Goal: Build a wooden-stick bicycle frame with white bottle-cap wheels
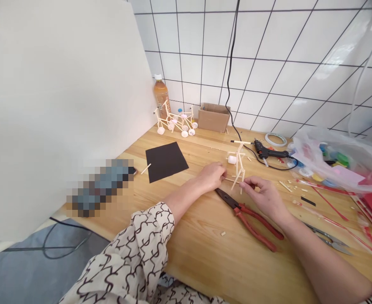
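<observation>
Stick frame (239, 159) well inside table edge (192, 276)

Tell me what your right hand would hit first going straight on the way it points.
The right hand would probably meet the wooden stick model first; it may be touching it, though depth is unclear.

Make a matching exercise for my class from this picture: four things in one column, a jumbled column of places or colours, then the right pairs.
Things:
1. Pliers
2. Stick model nearest the hands
3. Cardboard box
4. Flat sheet

Places or colours:
A. By the tiled wall
B. Black all over
C. Red-handled
D. Between the left hand and right hand

Right pairs: 1-C, 2-D, 3-A, 4-B
</observation>
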`<state>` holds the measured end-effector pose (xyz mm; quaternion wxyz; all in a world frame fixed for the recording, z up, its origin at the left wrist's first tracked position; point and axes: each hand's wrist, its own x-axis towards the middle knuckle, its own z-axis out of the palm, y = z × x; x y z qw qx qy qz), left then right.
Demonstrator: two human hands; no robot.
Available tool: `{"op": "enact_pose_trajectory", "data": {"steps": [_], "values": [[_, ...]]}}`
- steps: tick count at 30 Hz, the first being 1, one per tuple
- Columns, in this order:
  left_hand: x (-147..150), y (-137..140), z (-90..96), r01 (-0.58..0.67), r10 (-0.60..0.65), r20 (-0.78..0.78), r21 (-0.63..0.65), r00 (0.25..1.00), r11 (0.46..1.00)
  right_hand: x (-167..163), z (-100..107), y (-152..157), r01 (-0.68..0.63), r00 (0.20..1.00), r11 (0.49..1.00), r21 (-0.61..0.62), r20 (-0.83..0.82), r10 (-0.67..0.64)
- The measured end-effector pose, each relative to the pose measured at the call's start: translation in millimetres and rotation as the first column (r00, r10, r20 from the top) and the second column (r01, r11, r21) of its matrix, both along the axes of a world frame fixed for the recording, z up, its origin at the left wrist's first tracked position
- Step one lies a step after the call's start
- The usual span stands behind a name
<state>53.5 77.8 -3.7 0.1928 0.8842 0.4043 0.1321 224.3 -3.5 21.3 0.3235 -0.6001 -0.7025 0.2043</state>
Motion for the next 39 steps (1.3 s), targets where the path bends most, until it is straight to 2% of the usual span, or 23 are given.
{"op": "enact_pose_trajectory", "data": {"steps": [6,12,19,26,39], "values": [[-4,-8,8.4,0.074,-0.077,-0.041,-0.058,0.996,0.996,3,-4,3,0.009,1.000,0.999,-0.041,-0.008,-0.010],[-7,-11,8.4,0.099,-0.101,-0.020,-0.105,0.995,0.990,6,-12,4,-0.007,1.000,1.000,-0.017,0.011,0.008],[-3,-12,7.4,0.089,-0.075,0.087,-0.165,0.993,0.982,7,-18,6,-0.014,1.000,0.999,-0.034,-0.001,0.014],[7,-14,3.1,0.113,-0.036,0.252,-0.297,0.967,0.948,7,-22,6,-0.029,0.996,0.995,-0.100,-0.092,0.020],[5,-15,4.6,0.112,-0.044,0.253,-0.265,0.967,0.958,5,-14,6,-0.006,0.999,0.993,-0.115,-0.034,0.003]]}}
